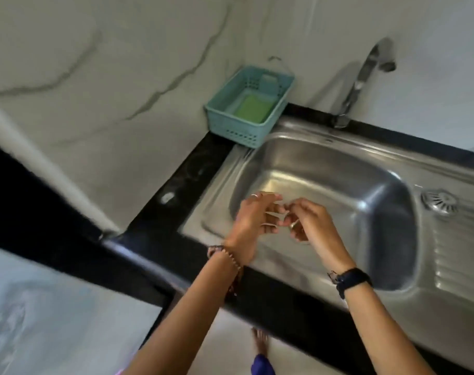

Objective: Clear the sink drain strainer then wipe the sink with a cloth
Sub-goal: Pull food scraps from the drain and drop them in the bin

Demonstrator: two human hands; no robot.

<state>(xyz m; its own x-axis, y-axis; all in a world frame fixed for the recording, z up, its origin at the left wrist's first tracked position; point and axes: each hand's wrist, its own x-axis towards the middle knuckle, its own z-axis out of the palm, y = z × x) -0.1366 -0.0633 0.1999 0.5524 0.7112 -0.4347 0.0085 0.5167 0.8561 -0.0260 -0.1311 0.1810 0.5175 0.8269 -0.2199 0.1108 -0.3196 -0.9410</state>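
The steel sink is set in a black counter. Both my hands hover over the left part of its basin. My left hand has its fingers spread apart and holds nothing. My right hand is curled, its fingertips meeting those of the left hand; I see no object in it. A round metal drain strainer lies on the ribbed drainboard, to the right of the basin. My hands hide the basin floor beneath them, and no cloth is in view.
A teal plastic basket holding a green pad stands at the counter's back left corner. The chrome tap rises behind the basin. Marble wall tiles surround the black counter edge. My foot shows on the floor below.
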